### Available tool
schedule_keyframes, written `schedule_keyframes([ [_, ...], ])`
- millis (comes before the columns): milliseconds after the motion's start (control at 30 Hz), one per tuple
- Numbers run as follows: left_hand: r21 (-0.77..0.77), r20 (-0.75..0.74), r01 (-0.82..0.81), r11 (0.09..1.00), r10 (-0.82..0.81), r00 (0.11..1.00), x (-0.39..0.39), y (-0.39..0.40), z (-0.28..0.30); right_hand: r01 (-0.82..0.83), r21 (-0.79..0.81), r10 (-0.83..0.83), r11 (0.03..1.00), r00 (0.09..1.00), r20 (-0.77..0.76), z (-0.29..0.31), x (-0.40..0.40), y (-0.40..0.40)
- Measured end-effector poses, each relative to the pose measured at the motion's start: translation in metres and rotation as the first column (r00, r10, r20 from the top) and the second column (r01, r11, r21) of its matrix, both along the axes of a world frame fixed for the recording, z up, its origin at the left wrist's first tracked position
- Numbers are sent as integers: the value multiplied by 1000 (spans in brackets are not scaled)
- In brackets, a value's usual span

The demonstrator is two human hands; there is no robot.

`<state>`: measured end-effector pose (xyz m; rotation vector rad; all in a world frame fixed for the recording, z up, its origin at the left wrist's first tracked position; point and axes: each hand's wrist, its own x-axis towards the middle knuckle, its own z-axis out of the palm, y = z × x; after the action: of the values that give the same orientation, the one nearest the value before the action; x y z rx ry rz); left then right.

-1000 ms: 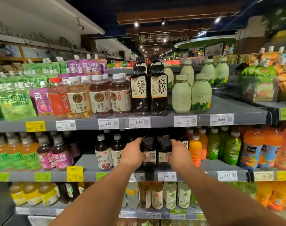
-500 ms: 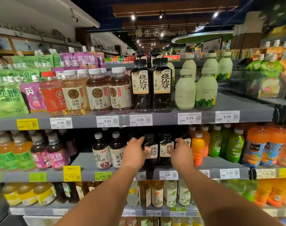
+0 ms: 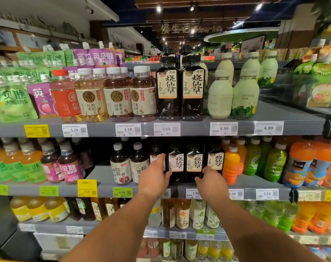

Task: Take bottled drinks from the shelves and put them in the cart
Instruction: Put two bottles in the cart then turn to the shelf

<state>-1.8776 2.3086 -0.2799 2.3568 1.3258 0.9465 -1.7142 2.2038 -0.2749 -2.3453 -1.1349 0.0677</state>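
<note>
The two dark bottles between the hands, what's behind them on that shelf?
Behind the two dark bottles the shelf goes into shadow. Similar dark bottles stand beside them, but anything directly behind is covered by the front pair. The left hand and right hand flank them.
</note>
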Motion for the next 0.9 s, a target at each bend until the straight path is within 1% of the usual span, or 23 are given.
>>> schedule_keyframes([
  [100, -36, -2, -44, 998, 44, 999, -18, -9, -4, -106, -139, 115, 985, 992, 54, -13, -10, -4],
  [200, -63, -97, -112, 992, 106, 990, -50, -23, -12, -251, -200, 265, 947, 963, 44, -22, -31, -1],
  [267, -96, -172, -209, 973, 191, 967, -85, -36, -20, -361, -222, 379, 906, 925, 39, -29, -54, 4],
  [333, -147, -252, -338, 930, 296, 922, -128, -55, -32, -491, -280, 528, 825, 846, 71, -36, -83, 11],
  [400, -198, -326, -473, 858, 398, 858, -176, -82, -47, -608, -332, 668, 721, 737, 102, -44, -122, 11],
  [467, -281, -378, -595, 753, 483, 790, -227, -118, -62, -693, -334, 748, 639, 661, 58, -55, -169, 4],
  [500, -325, -392, -652, 685, 530, 752, -253, -138, -69, -736, -334, 786, 589, 618, 23, -60, -197, -2],
  [600, -414, -400, -784, 463, 681, 613, -331, -199, -89, -857, -391, 921, 336, 386, -53, -72, -284, -23],
  [667, -428, -411, -827, 364, 737, 537, -372, -232, -99, -890, -406, 963, 207, 259, -77, -79, -338, -36],
  [700, -435, -411, -839, 327, 757, 508, -390, -247, -103, -903, -398, 975, 162, 210, -78, -83, -363, -43],
  [800, -459, -381, -857, 235, 819, 429, -429, -272, -110, -918, -385, 979, 96, 157, -130, -94, -410, -55],
  [900, -481, -374, -857, 187, 840, 393, -460, -275, -118, -913, -403, 977, 70, 144, -158, -105, -444, -49],
])
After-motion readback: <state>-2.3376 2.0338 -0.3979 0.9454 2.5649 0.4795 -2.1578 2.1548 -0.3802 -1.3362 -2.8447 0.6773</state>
